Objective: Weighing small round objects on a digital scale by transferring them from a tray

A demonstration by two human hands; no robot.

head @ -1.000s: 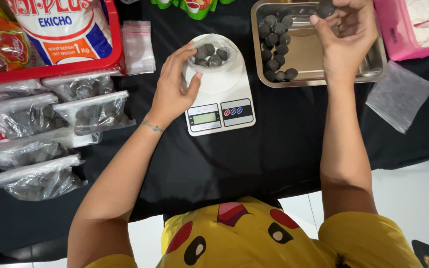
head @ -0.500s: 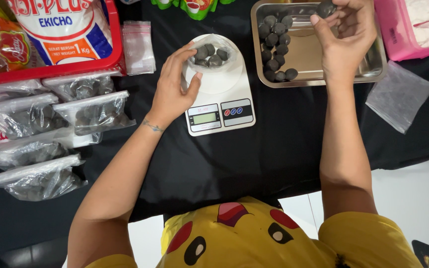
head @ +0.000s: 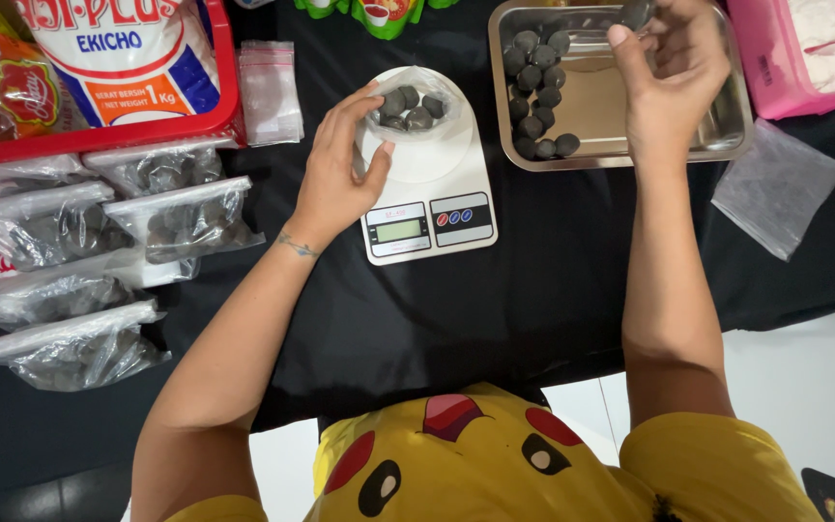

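A white kitchen scale (head: 427, 198) stands on the black cloth. On its round platform sits an open clear plastic bag (head: 416, 101) with several dark round balls inside. My left hand (head: 340, 164) holds the bag's left edge. My right hand (head: 674, 77) hovers over a steel tray (head: 620, 145) and pinches one dark ball (head: 636, 14) between its fingertips. More dark balls (head: 536, 82) lie in the left part of the tray.
Several filled and sealed clear bags (head: 99, 242) lie at the left. A red basket (head: 99, 145) with food packets stands at the far left, a stack of empty small bags (head: 271, 92) beside it. An empty bag (head: 775, 188) and a pink container (head: 814, 48) are at the right.
Almost nothing differs. My right hand still holds the dark ball over the tray and has shifted only slightly; my left hand stays on the bag.
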